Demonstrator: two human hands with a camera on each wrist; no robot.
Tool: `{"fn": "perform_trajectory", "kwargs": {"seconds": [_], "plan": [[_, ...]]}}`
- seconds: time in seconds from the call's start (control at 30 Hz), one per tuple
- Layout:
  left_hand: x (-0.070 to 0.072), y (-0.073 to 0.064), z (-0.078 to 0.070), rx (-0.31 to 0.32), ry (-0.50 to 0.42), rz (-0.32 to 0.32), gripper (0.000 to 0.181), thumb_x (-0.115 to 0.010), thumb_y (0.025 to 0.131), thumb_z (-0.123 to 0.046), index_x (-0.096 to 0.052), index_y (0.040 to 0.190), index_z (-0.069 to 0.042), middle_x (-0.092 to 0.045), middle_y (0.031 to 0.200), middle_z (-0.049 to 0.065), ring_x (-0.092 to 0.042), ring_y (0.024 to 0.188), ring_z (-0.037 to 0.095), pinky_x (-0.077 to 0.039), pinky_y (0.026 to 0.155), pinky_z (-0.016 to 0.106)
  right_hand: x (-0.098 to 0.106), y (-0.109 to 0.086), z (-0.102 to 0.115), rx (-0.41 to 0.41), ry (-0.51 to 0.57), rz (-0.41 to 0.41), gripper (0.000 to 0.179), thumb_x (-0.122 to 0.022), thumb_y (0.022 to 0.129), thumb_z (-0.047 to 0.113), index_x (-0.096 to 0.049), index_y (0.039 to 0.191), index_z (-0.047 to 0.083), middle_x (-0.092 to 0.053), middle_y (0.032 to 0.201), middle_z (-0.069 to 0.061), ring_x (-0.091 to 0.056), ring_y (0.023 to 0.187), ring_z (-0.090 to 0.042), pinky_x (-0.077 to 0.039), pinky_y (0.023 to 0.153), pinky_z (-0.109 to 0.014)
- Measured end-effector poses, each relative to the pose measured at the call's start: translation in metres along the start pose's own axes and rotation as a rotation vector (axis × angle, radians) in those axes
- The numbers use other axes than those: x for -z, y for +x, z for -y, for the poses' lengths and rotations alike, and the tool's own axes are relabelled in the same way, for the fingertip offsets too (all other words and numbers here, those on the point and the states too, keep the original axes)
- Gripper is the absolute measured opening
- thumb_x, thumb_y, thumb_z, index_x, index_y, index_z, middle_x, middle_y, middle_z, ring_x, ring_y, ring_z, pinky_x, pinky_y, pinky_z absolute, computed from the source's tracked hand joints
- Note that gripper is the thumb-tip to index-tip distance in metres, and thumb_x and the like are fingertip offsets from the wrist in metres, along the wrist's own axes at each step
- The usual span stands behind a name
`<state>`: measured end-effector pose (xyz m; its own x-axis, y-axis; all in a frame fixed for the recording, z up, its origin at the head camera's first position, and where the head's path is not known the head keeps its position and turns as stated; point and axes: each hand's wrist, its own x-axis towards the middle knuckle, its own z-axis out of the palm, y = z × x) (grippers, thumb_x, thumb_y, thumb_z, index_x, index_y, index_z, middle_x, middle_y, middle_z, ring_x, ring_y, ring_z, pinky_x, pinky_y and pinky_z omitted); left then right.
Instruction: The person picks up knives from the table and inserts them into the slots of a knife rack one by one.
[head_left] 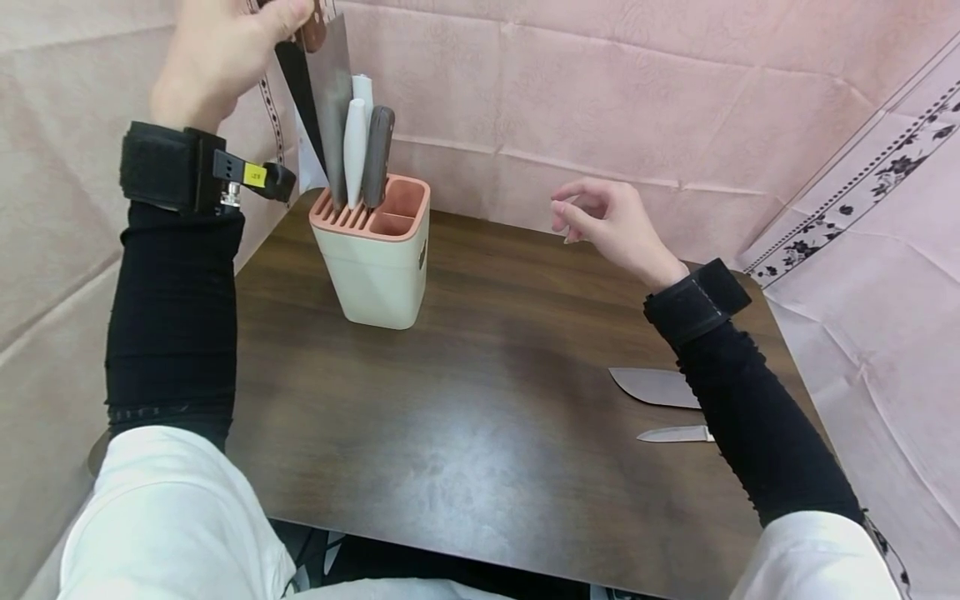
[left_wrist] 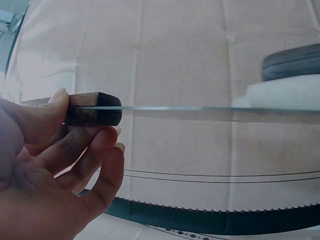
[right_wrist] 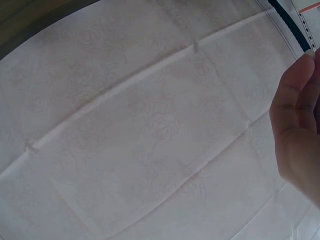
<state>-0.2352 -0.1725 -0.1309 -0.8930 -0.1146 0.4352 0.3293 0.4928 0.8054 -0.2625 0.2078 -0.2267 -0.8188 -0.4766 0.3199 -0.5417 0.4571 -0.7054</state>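
Note:
At the top left of the head view my left hand point(head_left: 213, 62) pinches the brown wooden handle point(head_left: 313, 29) of a wide-bladed kitchen knife. Its blade point(head_left: 332, 75) points down, the lower end at the slots of a pale knife block point(head_left: 371, 279) with a pink top; how deep it sits I cannot tell. In the left wrist view the thumb and fingers of the left hand point(left_wrist: 55, 165) grip the knife handle point(left_wrist: 92, 107), and the blade appears edge-on. Over the table's far side my right hand point(head_left: 611, 225) hovers with loosely bent fingers, holding nothing.
White handles point(head_left: 355, 150) and a dark grey handle point(head_left: 377, 158) stick up from the block. On the right of the brown table point(head_left: 465, 417) lie a wide blade point(head_left: 652, 387) and a narrow knife point(head_left: 675, 434), partly under my right forearm. Pink cloth point(head_left: 600, 100) hangs behind.

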Motion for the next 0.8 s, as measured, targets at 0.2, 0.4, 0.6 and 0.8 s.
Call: {"fn": "perform_trajectory", "kwargs": {"seconds": [0.2, 0.4, 0.6, 0.8], "plan": [[-0.004, -0.002, 0.015, -0.007, 0.105, 0.014, 0.033, -0.053, 0.098, -0.021, -0.055, 0.131, -0.020, -0.051, 0.099, -0.019, -0.048, 0.099, 0.001, -0.035, 0.104, 0.023, -0.002, 0.005, -0.019, 0.000, -0.019, -0.010, 0.023, -0.063, 0.093, 0.017, -0.067, 0.111, 0.004, -0.068, 0.070, 0.016, -0.061, 0.057, -0.005, -0.052, 0.062, -0.019], [-0.003, -0.001, 0.031, -0.001, 0.170, 0.065, 0.040, -0.056, 0.097, -0.022, -0.052, 0.137, -0.019, -0.057, 0.113, -0.010, -0.050, 0.104, 0.003, -0.038, 0.104, 0.024, -0.001, 0.003, -0.020, -0.001, -0.015, -0.005, 0.023, -0.062, 0.093, 0.016, -0.067, 0.111, 0.002, -0.067, 0.070, 0.018, -0.060, 0.057, -0.005, -0.051, 0.061, -0.019], [0.000, -0.003, 0.045, 0.025, 0.300, 0.121, 0.032, -0.060, 0.095, -0.030, -0.060, 0.125, -0.017, -0.060, 0.105, -0.008, -0.049, 0.095, 0.004, -0.035, 0.089, 0.024, -0.001, -0.004, -0.002, -0.011, -0.010, 0.001, 0.023, -0.060, 0.093, 0.009, -0.065, 0.111, -0.004, -0.069, 0.071, 0.007, -0.057, 0.056, -0.001, -0.050, 0.060, -0.017], [0.004, -0.005, 0.058, 0.071, 0.334, 0.210, 0.042, -0.063, 0.093, -0.032, -0.056, 0.129, -0.012, -0.060, 0.113, 0.000, -0.053, 0.097, 0.009, -0.038, 0.082, 0.020, 0.001, -0.009, 0.009, -0.015, -0.017, 0.010, 0.022, -0.059, 0.093, 0.007, -0.065, 0.111, -0.005, -0.070, 0.072, 0.004, -0.057, 0.057, -0.002, -0.053, 0.063, -0.018]]}}
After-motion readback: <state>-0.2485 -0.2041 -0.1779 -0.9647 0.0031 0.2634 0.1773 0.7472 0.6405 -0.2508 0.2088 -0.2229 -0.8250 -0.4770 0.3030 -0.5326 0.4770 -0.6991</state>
